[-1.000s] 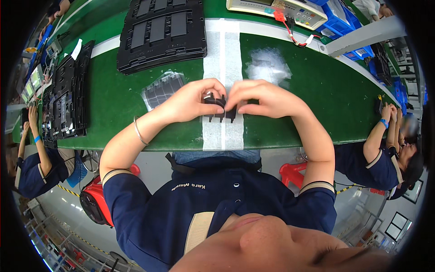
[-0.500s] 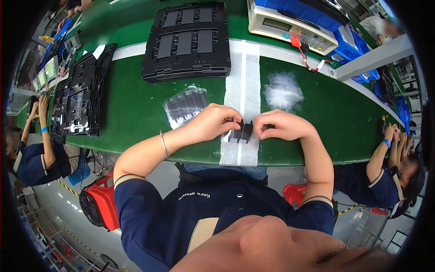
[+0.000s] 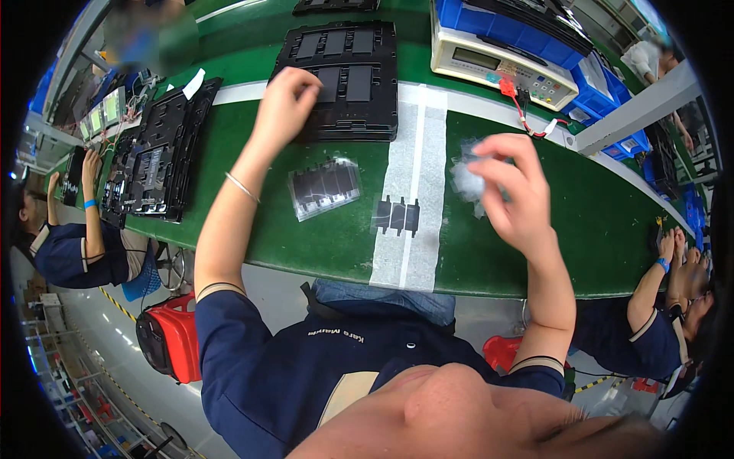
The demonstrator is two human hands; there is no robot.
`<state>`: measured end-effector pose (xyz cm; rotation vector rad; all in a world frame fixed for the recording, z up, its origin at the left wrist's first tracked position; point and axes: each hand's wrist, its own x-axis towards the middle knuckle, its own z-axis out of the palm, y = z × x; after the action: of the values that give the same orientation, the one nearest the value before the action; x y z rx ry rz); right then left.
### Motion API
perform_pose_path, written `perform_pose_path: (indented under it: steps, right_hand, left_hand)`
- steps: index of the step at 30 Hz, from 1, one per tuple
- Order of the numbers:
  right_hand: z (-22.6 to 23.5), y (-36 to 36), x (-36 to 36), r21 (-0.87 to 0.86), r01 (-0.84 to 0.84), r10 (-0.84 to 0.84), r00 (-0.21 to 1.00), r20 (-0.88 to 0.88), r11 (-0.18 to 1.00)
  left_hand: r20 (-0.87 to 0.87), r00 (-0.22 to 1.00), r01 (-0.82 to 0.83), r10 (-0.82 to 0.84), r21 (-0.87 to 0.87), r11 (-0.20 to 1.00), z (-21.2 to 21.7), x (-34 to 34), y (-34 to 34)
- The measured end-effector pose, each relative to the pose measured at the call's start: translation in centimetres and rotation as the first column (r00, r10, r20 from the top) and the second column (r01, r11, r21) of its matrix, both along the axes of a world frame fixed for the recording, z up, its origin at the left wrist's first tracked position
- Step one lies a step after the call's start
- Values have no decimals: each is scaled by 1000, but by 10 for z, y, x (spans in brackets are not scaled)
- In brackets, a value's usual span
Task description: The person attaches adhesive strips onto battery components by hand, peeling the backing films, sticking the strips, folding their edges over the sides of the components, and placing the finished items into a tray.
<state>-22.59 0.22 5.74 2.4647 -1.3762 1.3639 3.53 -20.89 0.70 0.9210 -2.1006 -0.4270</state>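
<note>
My left hand (image 3: 287,99) is over the left edge of a black plastic tray (image 3: 348,126), its fingers curved, slightly apart and seemingly holding nothing. Flat dark grey rectangular pieces (image 3: 359,83) sit in the tray's pockets. On the right, my right hand (image 3: 516,187) hovers by a loose pile of clear film scraps (image 3: 466,183), partly covering it. Its thumb and forefinger are apart. Between the hands, black tabbed adhesive pieces (image 3: 399,216) on a bit of clear film lie on the white strip (image 3: 420,161). Left of them rests a clear sheet with black tabbed pieces (image 3: 325,189).
More black trays (image 3: 164,157) are stacked at the left of the green bench (image 3: 252,229). A beige test meter (image 3: 505,69) with red and black leads, blue bins (image 3: 604,84) and a grey post (image 3: 634,115) stand back right. Co-workers sit on both sides.
My left hand has left the black tabbed pieces and moved up and left to the tray. My right hand has moved up and right to the film scraps. The tabbed pieces now lie unheld.
</note>
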Motion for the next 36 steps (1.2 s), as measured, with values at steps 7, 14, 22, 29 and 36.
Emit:
perform_pose_path:
  steps: [7,14,22,29,36]
  right_hand:
    - [72,36,29,-516,-178,166,984,-70,838]
    - [56,51,18,-578,-62,267,924,276,813]
    - [-39,-8,-19,-216,90,-35,969,245,972]
    - [-53,-8,-26,1,145,-136,929,343,989]
    - [-62,-14,-28,-20,106,-103,987,128,994]
  left_hand:
    - [195,973,-154,123,150,977,1,-5,-96]
    - [371,904,-195,212,-85,977,-11,-20,-144]
    - [591,727,-409,349,-35,912,11,-32,-135]
    - [589,685,-475,429,-84,876,9,-38,-131]
    - [321,808,-535,494,50,843,2,2,-142]
